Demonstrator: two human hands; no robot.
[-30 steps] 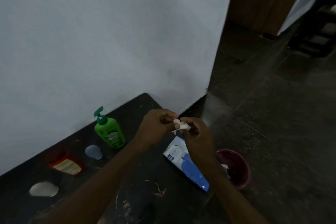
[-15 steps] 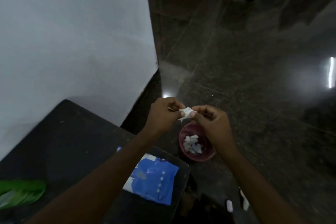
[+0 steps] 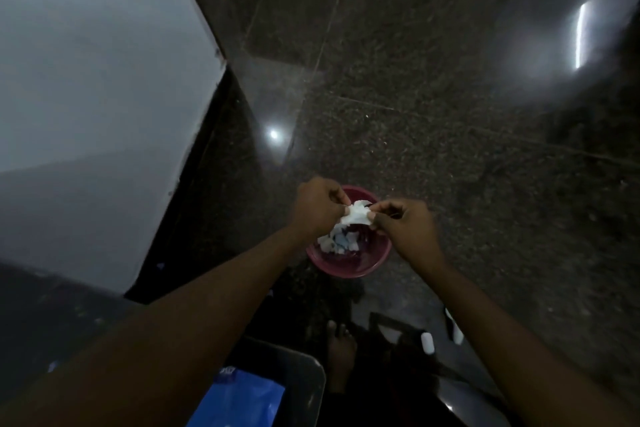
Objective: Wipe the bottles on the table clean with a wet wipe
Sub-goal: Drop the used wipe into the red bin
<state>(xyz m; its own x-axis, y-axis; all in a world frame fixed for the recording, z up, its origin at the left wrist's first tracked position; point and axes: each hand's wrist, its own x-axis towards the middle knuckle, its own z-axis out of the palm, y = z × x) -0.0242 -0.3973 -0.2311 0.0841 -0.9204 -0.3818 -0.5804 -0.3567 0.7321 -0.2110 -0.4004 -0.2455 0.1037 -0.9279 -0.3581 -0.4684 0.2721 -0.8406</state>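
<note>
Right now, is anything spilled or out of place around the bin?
Nothing stands out. The left hand and right hand pinch the crumpled wipe above the red bin. The used wipes lie inside it, and none show on the floor beside it.

Left hand (image 3: 317, 210) and right hand (image 3: 405, 229) pinch crumpled wet wipe (image 3: 355, 217) above red bin (image 3: 346, 263) holding used wipes; blue wipe pack (image 3: 239, 399) on table (image 3: 301, 378) corner.

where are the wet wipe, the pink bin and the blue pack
wet wipe (image 3: 355, 218): head view, its crumpled middle
pink bin (image 3: 346, 266): head view, its near outer wall
blue pack (image 3: 242, 402): head view, its blue top face
</note>
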